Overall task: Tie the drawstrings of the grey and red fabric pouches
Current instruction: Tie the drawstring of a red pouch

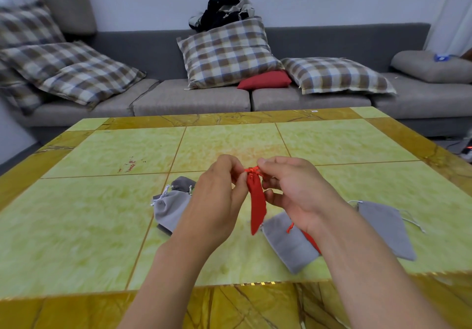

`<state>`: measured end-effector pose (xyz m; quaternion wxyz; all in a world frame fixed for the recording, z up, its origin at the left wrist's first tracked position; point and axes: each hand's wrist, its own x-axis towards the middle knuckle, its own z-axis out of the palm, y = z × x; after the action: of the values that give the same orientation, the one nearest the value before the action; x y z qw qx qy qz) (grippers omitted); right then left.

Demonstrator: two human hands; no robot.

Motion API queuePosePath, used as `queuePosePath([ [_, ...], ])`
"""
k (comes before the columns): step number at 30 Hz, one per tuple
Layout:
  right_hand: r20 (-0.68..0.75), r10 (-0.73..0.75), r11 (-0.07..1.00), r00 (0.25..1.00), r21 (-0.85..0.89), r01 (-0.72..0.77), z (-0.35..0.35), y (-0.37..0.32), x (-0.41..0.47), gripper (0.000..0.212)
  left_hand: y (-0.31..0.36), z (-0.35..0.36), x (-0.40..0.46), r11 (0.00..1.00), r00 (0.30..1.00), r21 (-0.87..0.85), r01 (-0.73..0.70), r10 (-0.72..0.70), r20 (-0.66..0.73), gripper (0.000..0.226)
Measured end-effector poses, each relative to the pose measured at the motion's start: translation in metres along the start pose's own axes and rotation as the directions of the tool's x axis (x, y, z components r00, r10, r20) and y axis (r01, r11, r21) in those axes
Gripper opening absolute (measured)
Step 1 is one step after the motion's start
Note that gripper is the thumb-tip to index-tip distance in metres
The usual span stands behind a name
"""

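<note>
The head view looks down at our two hands raised above a green and yellow tiled table point(102, 154). Our left hand point(217, 201) and right hand point(293, 190) sit close together, each pinching the drawstring point(251, 169) at the gathered mouth of a red pouch point(256, 201) — the pouch hangs down between the hands, off the table. To the left on the table lies a light grey pouch point(171, 208) with white cords, overlapping a darker grey pouch point(182, 184) behind it. Below our right wrist lies another grey pouch point(288, 241), with a second red pouch point(313, 241) partly hidden beside it. Further right lies one more grey pouch point(388, 229), flat, its cords loose. Beyond the table stands a grey sofa point(191, 98) with checked cushions point(227, 52) and a small red cushion point(265, 80).
</note>
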<state>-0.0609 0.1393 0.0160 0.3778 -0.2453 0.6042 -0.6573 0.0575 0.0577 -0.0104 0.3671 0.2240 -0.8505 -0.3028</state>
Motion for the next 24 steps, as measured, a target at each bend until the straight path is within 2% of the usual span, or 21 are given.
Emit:
queuePosePath([
  [5, -0.044, -0.136, 0.988, 0.99, -0.075, 0.133, -0.001, 0.001, 0.001, 0.029, 0.004, 0.005, 0.001, 0.988, 0.991, -0.136, 0.067, -0.081, -0.103, 0.01],
  [8, -0.002, -0.129, 0.991, 0.992, -0.017, 0.129, 0.001, 0.001, -0.002, 0.031, 0.003, 0.007, 0.002, 0.975, 0.987, -0.2, 0.094, -0.118, -0.109, 0.016],
  [13, 0.064, -0.118, 0.991, 0.991, 0.069, 0.114, 0.001, -0.004, -0.006, 0.026, 0.003, 0.005, 0.003, 0.913, 0.987, -0.401, 0.077, -0.128, -0.102, 0.019],
  [16, 0.052, -0.109, 0.992, 0.993, 0.069, 0.105, 0.001, -0.003, -0.004, 0.028, 0.008, 0.005, 0.001, 0.922, 0.976, -0.385, 0.03, -0.11, -0.187, 0.019],
  [20, -0.011, -0.142, 0.99, 0.99, 0.02, 0.142, 0.004, 0.0, -0.003, 0.033, 0.013, 0.008, 0.0, 0.934, 0.929, -0.351, 0.068, -0.188, -0.319, 0.024],
  [24, -0.078, -0.19, 0.981, 0.979, -0.063, 0.185, 0.009, 0.005, -0.002, 0.026, 0.013, 0.012, -0.002, 0.923, 0.908, -0.376, 0.084, -0.226, -0.353, 0.019],
])
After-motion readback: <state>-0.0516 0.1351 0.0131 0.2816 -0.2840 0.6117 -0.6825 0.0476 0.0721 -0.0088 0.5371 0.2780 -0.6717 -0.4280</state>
